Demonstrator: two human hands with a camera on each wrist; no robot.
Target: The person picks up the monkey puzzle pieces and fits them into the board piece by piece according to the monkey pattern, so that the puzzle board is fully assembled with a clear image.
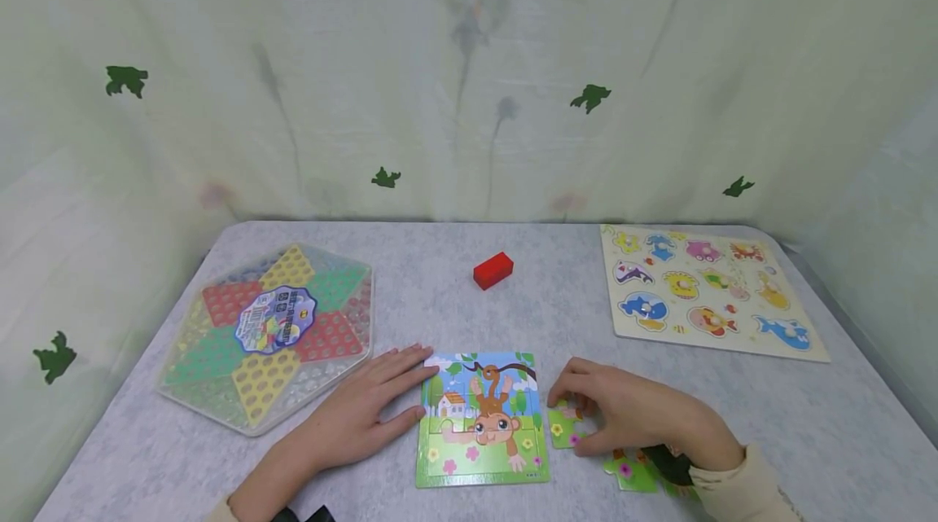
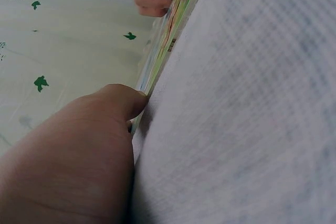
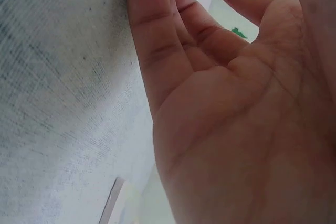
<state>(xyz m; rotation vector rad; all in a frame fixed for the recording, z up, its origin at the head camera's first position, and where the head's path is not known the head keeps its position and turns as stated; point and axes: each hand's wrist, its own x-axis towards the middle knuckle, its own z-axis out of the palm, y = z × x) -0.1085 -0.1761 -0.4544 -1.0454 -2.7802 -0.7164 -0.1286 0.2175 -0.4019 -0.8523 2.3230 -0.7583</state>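
Observation:
A square jigsaw puzzle (image 1: 484, 420) with an upside-down monkey, a small house and flowers lies at the front middle of the table. At its left edge rests my left hand (image 1: 362, 400), fingers straight, fingertips and thumb touching the border. My right hand (image 1: 633, 408) is just right of the puzzle and pinches a green puzzle piece (image 1: 563, 429) with flowers between thumb and fingers. Below that hand lie more green puzzle pieces (image 1: 634, 475), partly hidden by the wrist. In the right wrist view the palm (image 3: 231, 129) shows, but the held piece does not.
A hexagonal Chinese checkers board (image 1: 333, 294) in clear plastic lies at the left, near my left forearm. Behind the puzzle is a red block (image 1: 493, 270). A wooden animal peg puzzle (image 1: 670, 318) lies at the back right. A pale curtain (image 1: 469, 82) hangs behind the table.

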